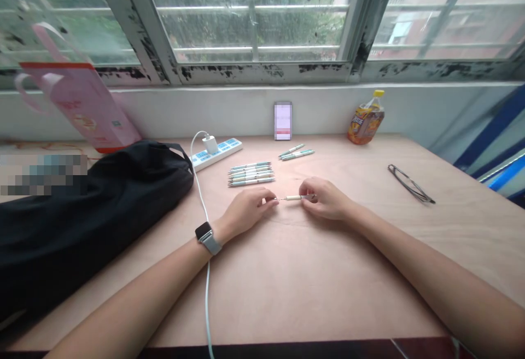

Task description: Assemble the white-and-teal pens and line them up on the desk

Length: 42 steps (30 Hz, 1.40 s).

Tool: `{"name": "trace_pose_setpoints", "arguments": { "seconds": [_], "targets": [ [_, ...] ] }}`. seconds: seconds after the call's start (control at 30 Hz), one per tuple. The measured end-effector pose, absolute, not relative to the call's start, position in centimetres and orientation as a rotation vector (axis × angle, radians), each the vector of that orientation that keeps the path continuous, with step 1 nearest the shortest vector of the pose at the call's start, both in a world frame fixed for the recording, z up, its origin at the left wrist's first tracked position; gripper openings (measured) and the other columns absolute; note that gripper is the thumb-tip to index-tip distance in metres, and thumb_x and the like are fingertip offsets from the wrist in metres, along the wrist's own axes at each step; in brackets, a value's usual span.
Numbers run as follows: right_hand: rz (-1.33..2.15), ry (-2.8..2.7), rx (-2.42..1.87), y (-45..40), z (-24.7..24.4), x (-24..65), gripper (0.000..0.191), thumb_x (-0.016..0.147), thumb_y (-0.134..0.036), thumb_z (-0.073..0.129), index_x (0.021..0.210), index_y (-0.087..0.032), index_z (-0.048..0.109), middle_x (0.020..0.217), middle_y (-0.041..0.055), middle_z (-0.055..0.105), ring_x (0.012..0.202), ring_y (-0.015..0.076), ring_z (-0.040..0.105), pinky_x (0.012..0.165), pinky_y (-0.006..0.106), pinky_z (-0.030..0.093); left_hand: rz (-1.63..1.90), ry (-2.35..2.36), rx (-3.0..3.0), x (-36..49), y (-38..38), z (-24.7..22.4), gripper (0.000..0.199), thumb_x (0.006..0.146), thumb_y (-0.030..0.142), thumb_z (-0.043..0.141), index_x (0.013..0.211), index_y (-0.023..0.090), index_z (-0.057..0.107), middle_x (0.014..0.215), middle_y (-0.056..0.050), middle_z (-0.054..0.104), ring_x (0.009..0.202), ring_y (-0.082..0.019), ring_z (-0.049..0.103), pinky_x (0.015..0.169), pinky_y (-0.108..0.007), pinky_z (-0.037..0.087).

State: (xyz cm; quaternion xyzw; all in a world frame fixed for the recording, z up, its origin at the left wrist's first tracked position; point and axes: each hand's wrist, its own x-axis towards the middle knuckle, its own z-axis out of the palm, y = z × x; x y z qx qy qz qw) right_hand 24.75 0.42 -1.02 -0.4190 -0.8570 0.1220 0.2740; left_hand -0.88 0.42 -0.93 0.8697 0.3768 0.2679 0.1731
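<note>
Near the middle of the desk, my right hand (322, 197) is closed around the barrel of a white pen (293, 198), which lies level and points left. My left hand (254, 206), with a watch on its wrist, pinches a small silvery pen tip (277, 199) just off the pen's left end. A thin piece shows in the short gap between them; its exact form is too small to tell. Beyond my left hand, several green-and-white pens (251, 174) lie side by side in a row. Farther back, a few similar pens (296, 152) lie loosely together.
A phone (283, 121) leans on the wall. At left are a power strip (223, 150) with a white charger, its cable (207, 293) running under my left forearm, a black bag (123, 200) and a pink bag (82, 102). Glasses (410, 184) and a drink bottle (366, 121) stay right.
</note>
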Motion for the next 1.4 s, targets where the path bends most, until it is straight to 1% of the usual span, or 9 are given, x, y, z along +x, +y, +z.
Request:
{"name": "trace_pose_setpoints", "arguments": {
  "seconds": [0.2,0.43,0.57,0.77,0.93,1.13,1.4],
  "targets": [
    [0.316,-2.328,-1.111,0.29,-1.04,24.56,0.009,0.076,-0.009,0.057,0.079,-0.018,0.058,0.076,0.0022,0.061,0.070,0.0140,0.051,0.066,0.025,0.037,0.746,1.061,2.481,-0.89,0.42,-0.93,0.023,0.096,0.035,0.057,0.094,0.017,0.072,0.082,-0.003,0.068,0.068,-0.014,0.055,0.063,-0.025,0.039],
    [0.291,-2.325,-1.034,0.08,-1.13,24.24,0.007,0.080,-0.011,0.057,0.081,-0.018,0.059,0.079,0.0033,0.063,0.072,0.0151,0.053,0.068,0.026,0.039,0.732,1.067,2.475,-0.83,0.37,-0.86,0.022,0.095,0.035,0.059,0.093,0.018,0.072,0.082,-0.003,0.068,0.068,-0.014,0.055,0.063,-0.026,0.040],
    [0.267,-2.352,-1.008,-0.17,-1.07,24.02,0.010,0.080,-0.009,0.057,0.083,-0.018,0.058,0.080,0.0034,0.063,0.073,0.0151,0.053,0.069,0.026,0.039,0.743,1.052,2.486,-0.89,0.44,-0.96,0.023,0.096,0.036,0.058,0.093,0.018,0.072,0.082,-0.003,0.068,0.069,-0.014,0.056,0.063,-0.026,0.040],
    [0.256,-2.332,-1.044,0.13,-1.11,24.61,0.010,0.079,-0.009,0.055,0.080,-0.019,0.055,0.079,0.0021,0.061,0.070,0.0137,0.051,0.065,0.025,0.036,0.742,1.055,2.496,-0.91,0.42,-0.93,0.025,0.096,0.037,0.057,0.093,0.018,0.072,0.081,-0.003,0.068,0.068,-0.014,0.055,0.063,-0.026,0.040],
    [0.270,-2.342,-1.084,0.44,-1.20,25.01,0.010,0.076,-0.009,0.056,0.079,-0.018,0.054,0.077,0.0016,0.060,0.067,0.0133,0.049,0.063,0.024,0.035,0.744,1.053,2.490,-0.91,0.41,-0.89,0.023,0.096,0.036,0.058,0.094,0.018,0.072,0.082,-0.003,0.068,0.069,-0.014,0.055,0.064,-0.026,0.041],
    [0.273,-2.362,-1.046,0.13,-1.09,24.55,0.011,0.075,-0.009,0.055,0.080,-0.018,0.055,0.077,0.0014,0.060,0.068,0.0133,0.049,0.064,0.024,0.035,0.747,1.053,2.499,-0.87,0.42,-0.98,0.026,0.096,0.038,0.056,0.093,0.017,0.072,0.081,-0.004,0.068,0.068,-0.014,0.056,0.063,-0.026,0.041],
    [0.282,-2.349,-1.042,0.11,-1.19,24.48,0.011,0.077,-0.008,0.056,0.080,-0.019,0.055,0.076,0.0011,0.060,0.067,0.0130,0.049,0.064,0.024,0.035,0.734,1.047,2.499,-0.82,0.41,-0.86,0.023,0.095,0.036,0.058,0.092,0.018,0.072,0.081,-0.003,0.068,0.068,-0.014,0.056,0.062,-0.026,0.040]
  ]
}}
